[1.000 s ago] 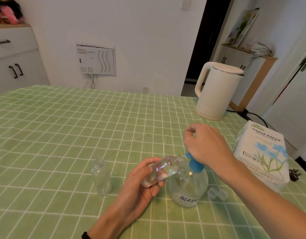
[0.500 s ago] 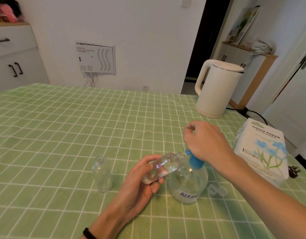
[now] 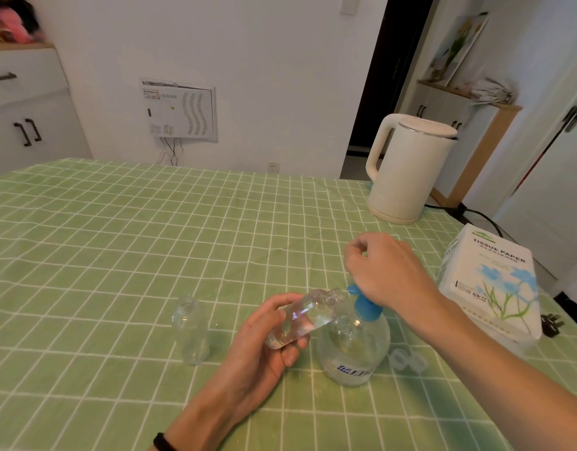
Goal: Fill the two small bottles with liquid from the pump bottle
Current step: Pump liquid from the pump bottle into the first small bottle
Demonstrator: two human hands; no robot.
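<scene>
Head view, first operator: where do we locate the pump bottle (image 3: 352, 349)?

Second operator: We find it upright on the green checked worktop (image 3: 118, 242), directly in front of us. The right hand (image 3: 386, 271) lies over its blue pump head (image 3: 366, 305) with the fingers curled. Whether that grip closes on the head, we cannot tell.

First operator: And the small bottles?

Second operator: We see the left hand (image 3: 261, 343) with its grip clamped round one small bottle (image 3: 301, 317). It is tilted, with its open neck just beside that pump head. The second small bottle (image 3: 191, 330) stands uncapped to the left, apart from both hands. A white kettle (image 3: 407, 170) and a tissue pack (image 3: 495, 288) sit on the right of the worktop.
</scene>
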